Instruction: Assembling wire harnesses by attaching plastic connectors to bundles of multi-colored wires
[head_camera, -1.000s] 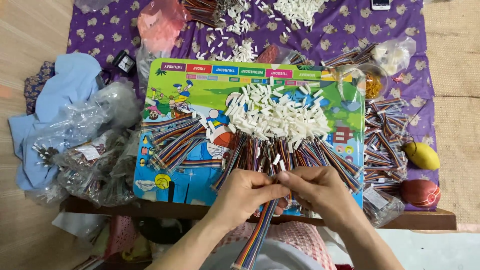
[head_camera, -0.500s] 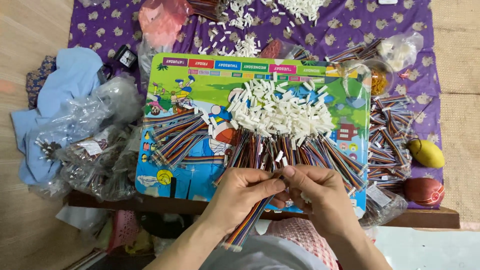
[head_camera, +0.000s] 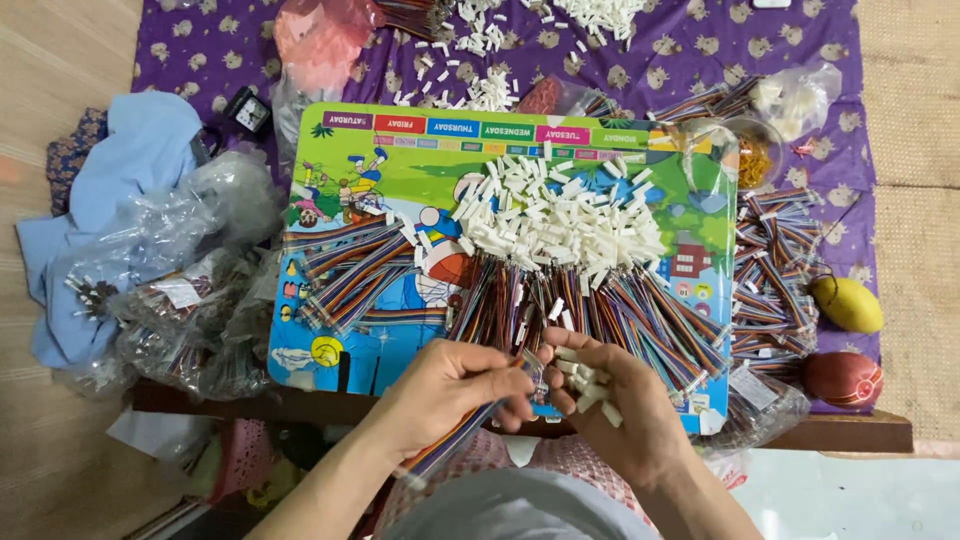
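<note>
The left hand pinches a rainbow cable. The right hand, touching it, cups white connectors. Just beyond both lies a board.

A low wooden table carries a purple patterned cloth with a colourful cartoon board on it

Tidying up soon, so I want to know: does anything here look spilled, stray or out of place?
Yes. White connector pieces lie scattered loose over the purple cloth beyond the colourful board, away from the main white pile. A yellow mango and a reddish fruit sit oddly among the wire bundles at the right.
</note>
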